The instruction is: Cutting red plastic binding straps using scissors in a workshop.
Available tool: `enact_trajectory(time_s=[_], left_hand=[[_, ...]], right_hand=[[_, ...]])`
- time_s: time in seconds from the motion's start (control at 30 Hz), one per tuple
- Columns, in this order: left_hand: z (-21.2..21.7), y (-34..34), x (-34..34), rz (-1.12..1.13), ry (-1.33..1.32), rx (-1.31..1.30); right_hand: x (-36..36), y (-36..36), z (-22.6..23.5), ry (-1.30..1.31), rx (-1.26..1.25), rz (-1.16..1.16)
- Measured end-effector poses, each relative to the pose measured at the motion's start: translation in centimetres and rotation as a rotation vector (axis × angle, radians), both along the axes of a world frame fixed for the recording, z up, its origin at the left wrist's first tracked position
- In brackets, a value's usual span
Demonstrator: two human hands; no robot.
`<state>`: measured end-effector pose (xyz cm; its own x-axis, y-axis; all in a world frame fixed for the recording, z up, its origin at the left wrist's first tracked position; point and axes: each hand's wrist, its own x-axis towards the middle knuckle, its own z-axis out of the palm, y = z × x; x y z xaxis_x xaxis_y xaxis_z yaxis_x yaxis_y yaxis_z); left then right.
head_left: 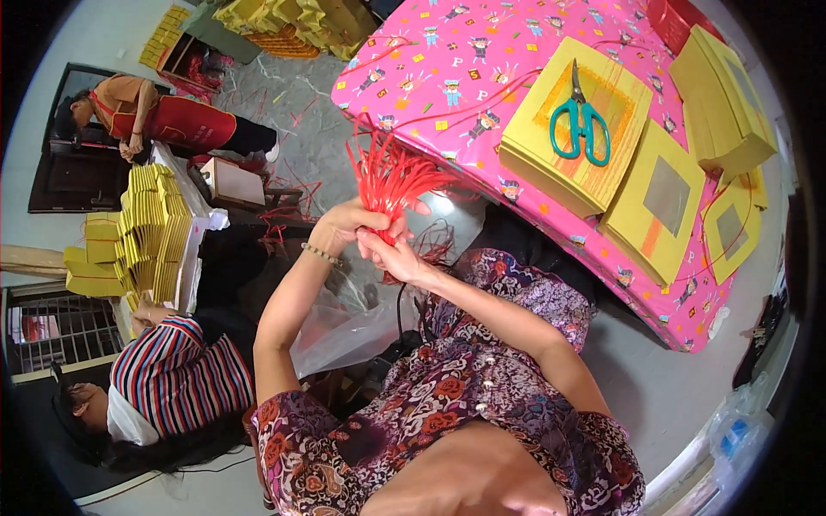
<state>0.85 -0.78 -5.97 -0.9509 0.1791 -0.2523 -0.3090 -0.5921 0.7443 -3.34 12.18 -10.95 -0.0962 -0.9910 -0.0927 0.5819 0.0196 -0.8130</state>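
Red plastic strings (391, 176) fan up from our left hand (348, 225), which clamps the bundle just off the pink worktop (465, 77); our right hand (391, 254) pinches beneath it, seemingly picking out one strand. Teal scissors (581, 120) lie farther along that worktop on yellow paper stacks (533, 150).

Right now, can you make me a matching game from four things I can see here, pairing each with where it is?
Things:
1. red strings
2. teal scissors
3. bead bracelet
4. pink patterned cloth

Places:
A. on the left wrist
B. covering the table
C. bunched in both hands
D. lying on a yellow paper stack

Pairs: 1-C, 2-D, 3-A, 4-B
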Motion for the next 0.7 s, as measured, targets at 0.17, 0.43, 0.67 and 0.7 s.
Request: enact_trajectory(time_s=[0.17, 0.43, 0.67, 0.7], left_hand=[[4.9, 0.2, -3.0, 0.134, -0.163, -0.363], [9.3, -0.6, -6.1, 0.425, -0.081, -0.409], [9.0, 0.9, -8.5, 0.461, -0.059, -0.338], [8.7, 0.9, -8.7, 0.434, -0.078, -0.324]], right_hand=[[-1.4, 0.6, 0.6, 0.209, -0.024, -0.077], [1.6, 2.3, -3.7, 0.431, -0.106, -0.058], [-2.1, 3.7, -2.3, 0.865, -0.089, -0.115], [-2.9, 4.2, -1.8, 1.034, -0.25, -0.229]])
